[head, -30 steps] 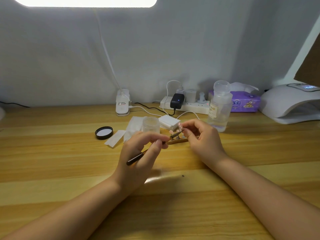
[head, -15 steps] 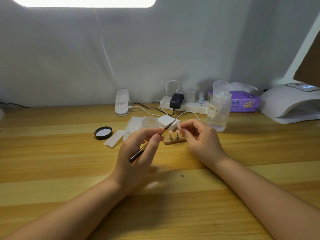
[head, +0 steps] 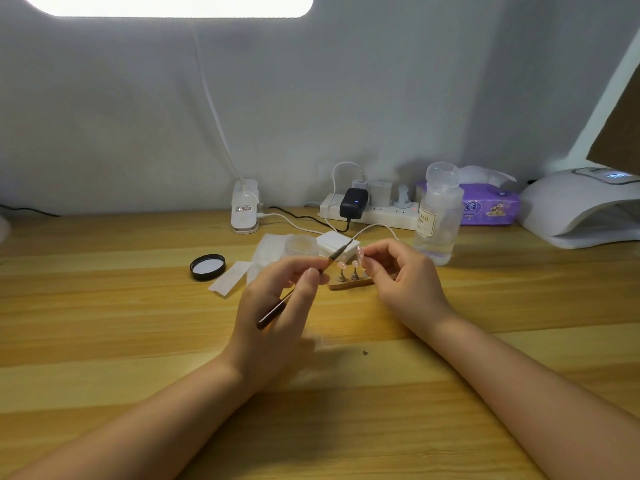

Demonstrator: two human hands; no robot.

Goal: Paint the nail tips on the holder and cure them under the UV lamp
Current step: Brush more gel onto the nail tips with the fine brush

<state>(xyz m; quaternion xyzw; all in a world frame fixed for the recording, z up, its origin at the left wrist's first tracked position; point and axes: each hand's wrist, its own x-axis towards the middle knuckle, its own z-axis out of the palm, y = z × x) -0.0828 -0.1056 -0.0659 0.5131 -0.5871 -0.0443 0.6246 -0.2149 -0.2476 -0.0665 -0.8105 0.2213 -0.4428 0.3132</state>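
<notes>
A small wooden holder [head: 349,284] lies flat on the table, with pink nail tips [head: 341,265] standing on metal pegs. My left hand [head: 277,303] grips a dark-handled brush [head: 273,313]; its bristle end points up and right, above the tips, without touching them. My right hand [head: 405,282] is curled over the holder's right end, and its thumb and forefinger pinch the rightmost nail tip [head: 360,252]. That end of the holder is hidden behind the fingers. The white UV lamp [head: 581,209] stands at the far right, its opening facing me.
An open clear jar [head: 301,244] and white pads [head: 334,244] sit just behind the hands, with the black lid [head: 207,267] and paper wipes to the left. A clear bottle [head: 437,216], purple tissue pack [head: 486,206], power strip [head: 375,211] and cables line the back.
The holder, held tilted off the table a second ago, now lies flat. The brush tip has lifted off the nail tips and points up and right.
</notes>
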